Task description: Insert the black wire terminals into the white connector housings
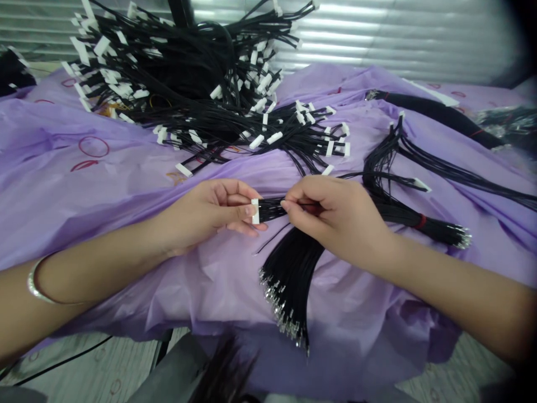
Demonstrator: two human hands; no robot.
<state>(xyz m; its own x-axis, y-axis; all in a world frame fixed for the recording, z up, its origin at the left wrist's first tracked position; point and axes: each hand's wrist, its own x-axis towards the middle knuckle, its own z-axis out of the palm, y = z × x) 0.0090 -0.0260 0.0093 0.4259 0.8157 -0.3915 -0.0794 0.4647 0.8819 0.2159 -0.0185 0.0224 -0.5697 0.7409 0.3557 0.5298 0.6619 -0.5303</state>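
White connector, small, rectangular, trailing slim black wires; held between the hands above the desk. Loose wire bundle, fanned, silvery metal tips. Surface: desk under crinkled purple sheeting; slatted blind behind. Left hand: grip narrow, thumb atop connector. Right hand: grip pinched at the wires, knuckles curled.

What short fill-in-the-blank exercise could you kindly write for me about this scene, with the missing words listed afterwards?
1. The left hand holds a connector that is ____ in colour, while the right hand pinches wires beside it.
2. The sheet spread beneath the work is ____.
3. The bangle is worn on the same side as the ____ hand.

Missing words: white; purple; left.
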